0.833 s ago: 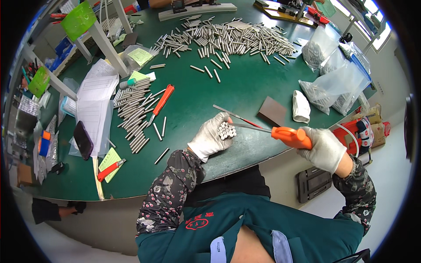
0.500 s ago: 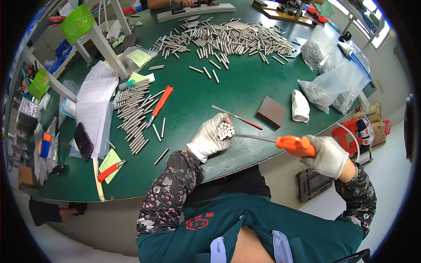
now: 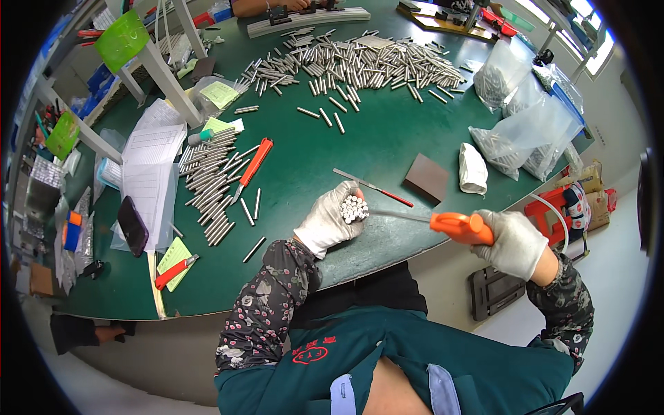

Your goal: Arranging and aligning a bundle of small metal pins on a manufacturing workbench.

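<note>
My gloved left hand [image 3: 328, 220] is closed around a bundle of metal pins [image 3: 354, 209], their round ends turned to the right, near the table's front edge. In my gloved right hand [image 3: 515, 243] is an orange air blow gun [image 3: 460, 227]. Its thin metal nozzle [image 3: 398, 216] points left, with the tip close to the pin ends. Just beyond the bundle lies a slim file with a red handle [image 3: 394, 197]. A brown block [image 3: 427, 178] rests to its right.
A large heap of loose pins [image 3: 373, 61] covers the far table [image 3: 290, 155]; more pins [image 3: 211, 173] lie in rows at left. Around them are an orange utility knife [image 3: 256, 160], a red knife [image 3: 173, 272], a phone [image 3: 131, 225], papers [image 3: 149, 145] and bags of pins [image 3: 529, 138].
My right hand and the blow gun have shifted slightly left and up, with the nozzle nearer the pin ends. My left hand keeps the bundle in nearly the same place.
</note>
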Available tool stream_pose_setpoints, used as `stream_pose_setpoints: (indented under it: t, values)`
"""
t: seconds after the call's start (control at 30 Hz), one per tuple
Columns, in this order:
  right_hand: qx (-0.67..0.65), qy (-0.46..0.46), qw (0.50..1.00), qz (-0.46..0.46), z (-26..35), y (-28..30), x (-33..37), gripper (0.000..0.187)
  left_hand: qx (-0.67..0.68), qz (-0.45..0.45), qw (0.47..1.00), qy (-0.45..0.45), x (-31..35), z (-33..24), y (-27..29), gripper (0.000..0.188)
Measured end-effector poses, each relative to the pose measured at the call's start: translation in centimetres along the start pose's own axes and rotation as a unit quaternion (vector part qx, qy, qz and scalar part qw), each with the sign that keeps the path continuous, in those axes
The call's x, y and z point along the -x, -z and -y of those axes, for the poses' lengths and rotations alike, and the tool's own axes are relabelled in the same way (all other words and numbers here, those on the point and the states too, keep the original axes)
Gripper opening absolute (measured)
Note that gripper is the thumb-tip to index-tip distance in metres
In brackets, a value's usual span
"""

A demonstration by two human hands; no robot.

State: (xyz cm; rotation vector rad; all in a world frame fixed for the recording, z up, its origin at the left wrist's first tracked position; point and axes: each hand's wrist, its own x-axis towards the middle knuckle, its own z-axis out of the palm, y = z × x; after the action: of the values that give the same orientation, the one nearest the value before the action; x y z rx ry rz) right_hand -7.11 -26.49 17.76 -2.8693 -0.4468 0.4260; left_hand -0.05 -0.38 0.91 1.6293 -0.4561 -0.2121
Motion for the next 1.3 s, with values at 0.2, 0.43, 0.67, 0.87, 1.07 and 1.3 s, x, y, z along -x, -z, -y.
stream_pose_setpoints:
  t: [0.2,0.43,0.67,0.87,1.07,1.3]
  values:
    - [0.010,0.011,1.000,0.003,0.1,0.0,-0.4,0.025,-0.012,0.004,1.000,0.002,0.0,0.0,0.0,0.040]
    - [0.019,0.005,1.000,0.013,0.6,0.6,-0.8,0.026,-0.033,0.004,0.999,-0.007,0.0,0.0,0.0,0.041]
    - [0.047,0.016,0.998,-0.028,0.9,0.9,-1.7,0.024,0.041,0.011,0.999,-0.012,-0.1,0.8,-0.1,0.053]
    - [0.012,0.034,0.999,-0.018,1.0,0.5,-2.3,0.023,0.040,0.019,0.999,0.000,0.1,0.3,0.1,0.079]
    - [0.020,0.004,1.000,-0.014,1.0,0.3,-2.6,0.026,0.044,0.011,0.999,0.001,0.2,0.3,0.0,0.083]
    - [0.003,0.023,1.000,-0.010,1.1,0.3,-2.3,0.027,0.046,0.004,0.999,0.019,0.2,-0.4,-0.1,0.086]
